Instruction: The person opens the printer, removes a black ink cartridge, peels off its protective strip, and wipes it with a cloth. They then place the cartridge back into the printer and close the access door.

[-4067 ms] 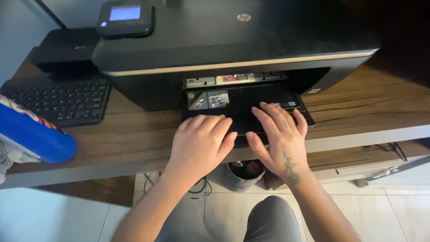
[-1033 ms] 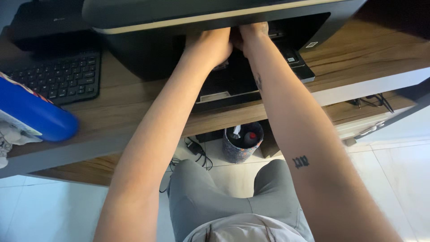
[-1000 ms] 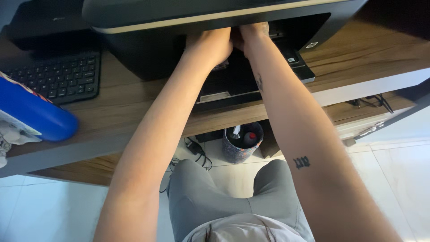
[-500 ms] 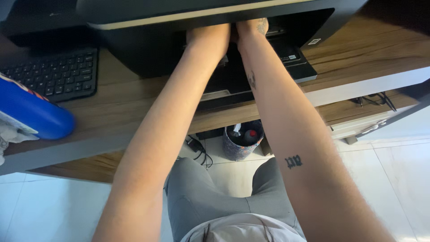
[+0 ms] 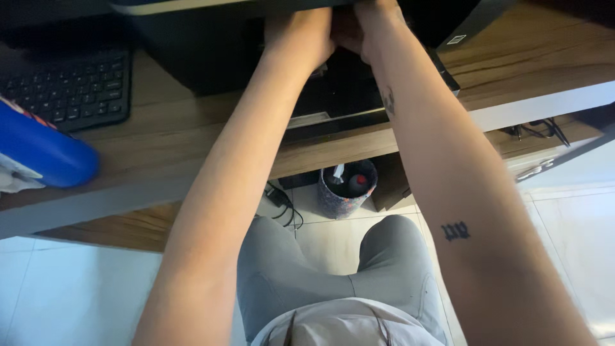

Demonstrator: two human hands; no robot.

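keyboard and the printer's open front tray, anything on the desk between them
Nothing in the head view: between the keyboard and the tray lies only bare wooden desk, with the printer body behind that stretch.

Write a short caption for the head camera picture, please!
Both hands, left hand and right hand, reach into the black printer on a wooden desk.

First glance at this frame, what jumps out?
Two bare forearms run up the middle, left hand and right hand side by side, reaching into the front opening of the black printer on the wooden desk. At far left lie a blue bottle and a black keyboard.
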